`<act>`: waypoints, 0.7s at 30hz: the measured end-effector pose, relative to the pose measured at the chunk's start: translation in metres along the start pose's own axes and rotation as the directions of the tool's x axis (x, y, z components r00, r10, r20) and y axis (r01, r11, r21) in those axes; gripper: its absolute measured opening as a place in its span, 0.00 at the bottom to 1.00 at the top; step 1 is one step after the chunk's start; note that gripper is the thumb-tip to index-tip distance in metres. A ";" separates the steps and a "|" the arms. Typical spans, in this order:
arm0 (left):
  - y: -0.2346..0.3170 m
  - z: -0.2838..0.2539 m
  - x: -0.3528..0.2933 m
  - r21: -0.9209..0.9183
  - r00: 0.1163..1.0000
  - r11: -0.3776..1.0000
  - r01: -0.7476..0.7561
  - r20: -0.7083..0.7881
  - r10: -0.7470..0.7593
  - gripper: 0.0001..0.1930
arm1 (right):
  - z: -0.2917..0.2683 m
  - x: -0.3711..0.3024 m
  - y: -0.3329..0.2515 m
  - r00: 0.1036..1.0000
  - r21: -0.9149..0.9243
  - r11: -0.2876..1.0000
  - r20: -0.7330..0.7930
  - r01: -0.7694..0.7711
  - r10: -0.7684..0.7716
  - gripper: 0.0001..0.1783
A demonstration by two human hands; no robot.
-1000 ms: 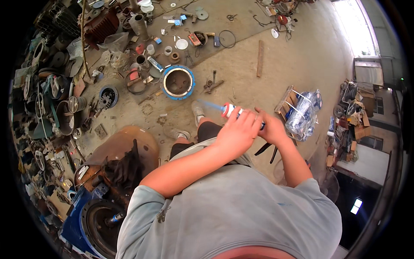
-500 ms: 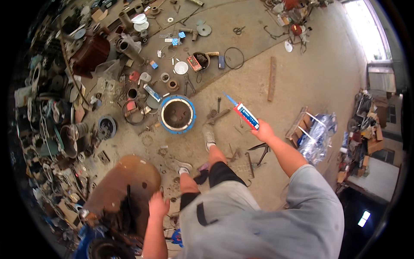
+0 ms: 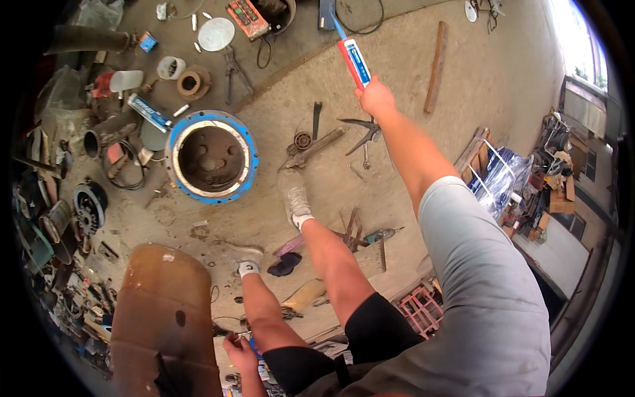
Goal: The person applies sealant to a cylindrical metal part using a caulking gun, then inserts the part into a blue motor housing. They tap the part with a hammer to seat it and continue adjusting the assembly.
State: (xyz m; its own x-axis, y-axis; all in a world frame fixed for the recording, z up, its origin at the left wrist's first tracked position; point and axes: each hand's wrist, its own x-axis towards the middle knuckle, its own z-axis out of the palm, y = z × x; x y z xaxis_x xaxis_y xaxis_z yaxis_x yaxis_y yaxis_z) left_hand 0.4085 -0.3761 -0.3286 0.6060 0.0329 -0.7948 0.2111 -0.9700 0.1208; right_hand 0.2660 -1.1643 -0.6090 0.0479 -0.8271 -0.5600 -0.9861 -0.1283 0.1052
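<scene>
My right hand (image 3: 377, 98) is wrapped round the lower end of a red and white sealant tube (image 3: 357, 63), held out at arm's length. Its blue nozzle slants up and left, overlapping a dark blue box (image 3: 327, 14) in the view. On the floor in front of my feet lies a round metal housing (image 3: 247, 135) with a blue flange and a pale inner ring; its hollow is dark. Beside it rests a second, blue and white tube (image 3: 149, 112). My left hand (image 3: 242, 354) hangs low by a brown curved metal piece (image 3: 162, 291), fingers loosely bent, apparently holding nothing.
Pliers (image 3: 233, 76), a white lid (image 3: 216, 34) and an orange remote control (image 3: 247, 18) lie beyond the housing. Near my forward shoe are a rusty bar (image 3: 321, 145) and a black-handled tool (image 3: 365, 134). A wrapped bundle (image 3: 499, 178) stands at right.
The view has shifted closer to the floor things, and the housing looks larger. My right arm, still gripping the tube, reaches farther out. My left hand appears lower, with fingers more bent.
</scene>
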 end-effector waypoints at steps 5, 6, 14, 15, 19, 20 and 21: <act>0.112 0.057 0.049 -0.062 0.987 0.985 -0.162 0.002 0.162 0.19 | 0.061 0.079 -0.001 0.991 -0.103 0.995 -0.128 0.017 -0.030 0.36; 0.128 0.072 0.055 -0.110 0.987 0.981 -0.159 -0.001 0.160 0.20 | 0.066 0.094 -0.004 0.993 -0.121 0.993 -0.116 0.012 -0.026 0.35; 0.178 0.169 0.093 -0.473 0.984 0.880 -0.046 0.128 0.121 0.23 | 0.105 0.192 0.015 0.987 -0.240 0.968 -0.126 0.067 -0.099 0.30; 0.177 0.173 0.093 -0.488 0.981 0.873 -0.007 0.165 0.100 0.23 | 0.102 0.202 0.018 0.985 -0.211 0.976 -0.149 0.050 -0.083 0.30; 0.159 0.170 0.083 -0.511 0.984 0.857 0.068 0.176 0.027 0.22 | 0.158 0.141 0.008 0.942 -0.319 0.945 -0.288 0.076 -0.173 0.30; 0.155 0.165 0.077 -0.515 0.984 0.852 0.092 0.177 0.001 0.22 | 0.171 0.106 -0.003 0.960 -0.307 0.947 -0.223 0.098 -0.172 0.31; 0.153 0.162 0.072 -0.531 0.982 0.841 0.105 0.190 -0.002 0.22 | 0.179 0.085 0.005 0.955 -0.246 0.956 -0.205 0.160 -0.213 0.31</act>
State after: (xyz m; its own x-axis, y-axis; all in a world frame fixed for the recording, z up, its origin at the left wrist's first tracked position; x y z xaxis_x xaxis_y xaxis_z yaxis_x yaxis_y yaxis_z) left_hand 0.3599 -0.5614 -0.4635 0.4490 -0.0112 -0.8935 0.6480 -0.6844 0.3343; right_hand 0.2365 -1.1370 -0.8031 0.2883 -0.8750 -0.3889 -0.8960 -0.3898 0.2128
